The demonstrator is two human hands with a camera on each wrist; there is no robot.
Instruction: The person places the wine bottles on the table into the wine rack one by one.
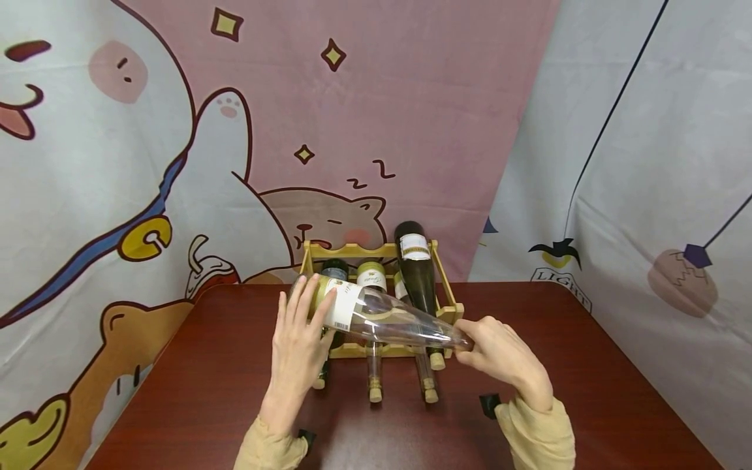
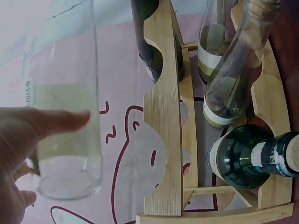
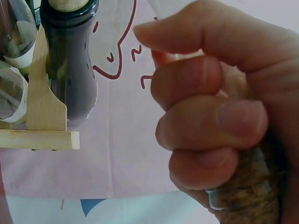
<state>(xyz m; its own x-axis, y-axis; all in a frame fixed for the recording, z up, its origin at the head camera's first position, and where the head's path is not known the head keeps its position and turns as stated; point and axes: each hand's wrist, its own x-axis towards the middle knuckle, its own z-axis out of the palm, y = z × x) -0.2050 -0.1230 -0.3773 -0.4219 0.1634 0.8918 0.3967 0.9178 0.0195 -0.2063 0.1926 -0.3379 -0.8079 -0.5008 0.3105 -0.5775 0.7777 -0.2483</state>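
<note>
Both hands hold a clear wine bottle [image 1: 405, 321] with a pale label, nearly level in front of a wooden rack [image 1: 448, 313]. Around its wide base end, my left hand [image 1: 298, 346] has its fingers spread over the label; the left wrist view shows one finger straight across the glass [image 2: 65, 163]. At the other end my right hand [image 1: 505, 356] grips the neck, fingers curled. A cork [image 3: 252, 191] shows below those fingers in the right wrist view. The bottle hides part of the rack.
Several corked bottles lie in the rack, necks toward me, including a green bottle [image 2: 240, 158] and clear ones. A dark bottle [image 1: 418, 277] leans on the rack's upper right. The rack stands at the back of a reddish-brown table [image 1: 235, 365], before a printed cloth [image 1: 440, 130].
</note>
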